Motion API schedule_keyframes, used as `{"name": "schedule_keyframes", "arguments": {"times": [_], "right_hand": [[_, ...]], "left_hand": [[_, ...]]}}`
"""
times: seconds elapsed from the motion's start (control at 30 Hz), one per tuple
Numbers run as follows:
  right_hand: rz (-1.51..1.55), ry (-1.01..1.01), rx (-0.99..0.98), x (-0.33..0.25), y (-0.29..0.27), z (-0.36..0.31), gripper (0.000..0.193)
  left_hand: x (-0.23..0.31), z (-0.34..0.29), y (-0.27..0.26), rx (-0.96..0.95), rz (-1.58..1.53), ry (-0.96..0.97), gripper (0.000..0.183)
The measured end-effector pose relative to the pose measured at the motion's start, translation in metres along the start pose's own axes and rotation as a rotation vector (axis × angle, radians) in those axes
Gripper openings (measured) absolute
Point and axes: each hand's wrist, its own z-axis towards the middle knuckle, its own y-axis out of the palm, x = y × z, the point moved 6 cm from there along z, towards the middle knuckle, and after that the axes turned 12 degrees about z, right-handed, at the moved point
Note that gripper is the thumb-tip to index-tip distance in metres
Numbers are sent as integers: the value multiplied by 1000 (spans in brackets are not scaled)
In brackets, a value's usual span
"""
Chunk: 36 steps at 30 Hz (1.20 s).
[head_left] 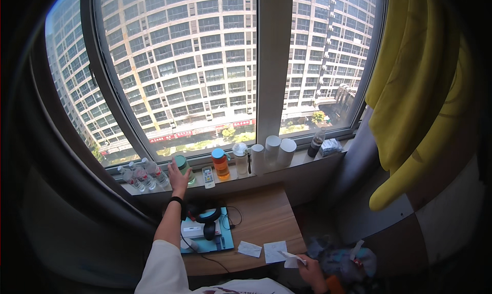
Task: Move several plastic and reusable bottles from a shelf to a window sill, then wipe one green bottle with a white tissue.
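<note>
And the head camera is looking down from the person's own head, a wide fisheye, facing the far window across the desk. It's viewing the near right hand closely, taking in the farther left hand, and bending straight edges rimward.

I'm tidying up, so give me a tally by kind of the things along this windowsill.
Clear plastic bottles: 3
Green-lidded container at the left hand: 1
Remote control: 1
Orange bottle with blue lid: 1
Clear bottle with pale lid: 1
White cylinders: 3
Dark bottle: 1
Plastic-wrapped pack: 1
Total: 12
</note>
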Motion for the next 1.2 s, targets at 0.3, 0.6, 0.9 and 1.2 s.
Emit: {"name": "schedule_keyframes", "arguments": {"times": [0.3,0.6,0.9,1.2], "right_hand": [[-87,-56,-99,-15,3,-2,27],[-30,-64,19,-8,-9,-1,24],[-14,-165,-47,-24,-19,33,34],[218,-102,-339,-45,-12,88,41]], "left_hand": [[-19,39,14,-172,-44,-93,78],[-12,22,-12,-105,-76,-60,75],[66,-46,-174,14,-387,225,81],[156,-202,-256,-317,-503,257,96]]}}
